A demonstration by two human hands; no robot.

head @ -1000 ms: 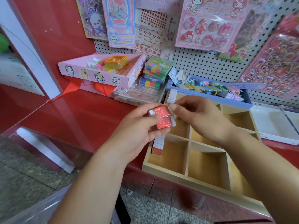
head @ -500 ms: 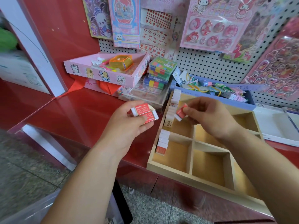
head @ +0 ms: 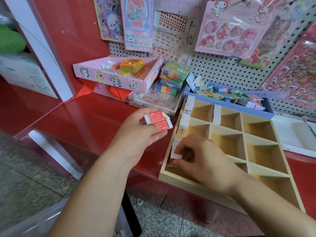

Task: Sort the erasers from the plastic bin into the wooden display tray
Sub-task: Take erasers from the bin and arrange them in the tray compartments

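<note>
My left hand (head: 136, 134) holds two red-and-white erasers (head: 158, 120) above the red counter, just left of the wooden display tray (head: 225, 130). My right hand (head: 203, 161) is down in the tray's near-left compartment, its fingers pinching a white-ended eraser (head: 176, 155) against the left wall. A row of erasers (head: 185, 117) stands along the tray's left edge, and a few more (head: 217, 113) stand in a far compartment. The plastic bin (head: 42, 223) shows only as a blurred clear edge at the bottom left.
A pink cardboard box (head: 116, 77) of small items, stacked colourful cases (head: 174, 77) and a blue box (head: 230, 98) of trinkets crowd the back of the counter (head: 85, 117). A white tray (head: 294, 134) lies to the right. Sticker packs hang on the pegboard (head: 222, 69).
My right hand took one eraser from my left hand, carried it right and then down into the tray's near-left compartment. My left hand shifted left with the other two.
</note>
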